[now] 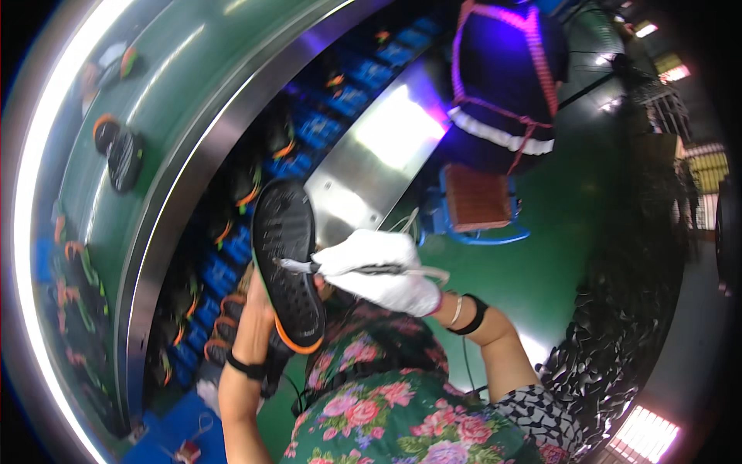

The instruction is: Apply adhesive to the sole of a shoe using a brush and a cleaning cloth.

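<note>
- Our floral apron (386, 417) is nearest, above green floor (587, 255).
- Our left hand (259, 305) grips the black orange-edged shoe sole (287, 255) from beneath.
- Our white-gloved right hand (379, 271), closed around a thin brush (363, 269), touches the sole's right edge.

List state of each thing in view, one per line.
shoe: held up, black sole facing the camera, orange heel edge down
brush: tip touching the sole
left hand: bare, gripping the shoe from behind
right hand: white glove on, closed on the brush
conveyor belt: carrying shoes
</note>
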Motion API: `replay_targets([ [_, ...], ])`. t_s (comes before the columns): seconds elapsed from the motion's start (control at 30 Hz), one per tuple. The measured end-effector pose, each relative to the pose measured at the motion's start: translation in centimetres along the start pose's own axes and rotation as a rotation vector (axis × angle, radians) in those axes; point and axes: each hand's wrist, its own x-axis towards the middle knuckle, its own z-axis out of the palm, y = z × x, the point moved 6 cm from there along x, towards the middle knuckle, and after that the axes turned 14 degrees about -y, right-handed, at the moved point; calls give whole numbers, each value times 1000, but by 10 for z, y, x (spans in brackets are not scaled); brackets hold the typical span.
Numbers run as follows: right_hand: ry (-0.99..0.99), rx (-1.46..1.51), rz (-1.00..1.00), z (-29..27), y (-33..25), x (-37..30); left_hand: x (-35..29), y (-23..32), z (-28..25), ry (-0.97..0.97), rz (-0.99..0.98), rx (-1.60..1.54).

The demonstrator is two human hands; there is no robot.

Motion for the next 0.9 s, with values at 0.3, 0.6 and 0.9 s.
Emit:
replay_targets([
  [0.3,-213,-446,-313,-1,-13,18,-10,-5,-10,38,151,585],
  [0.6,-57,-472,-277,3,-33,0,-26,1,22,-132,439,177],
  [0.9,55,-602,-307,-7,-63,3,-2,-39,25,-5,346,51],
])
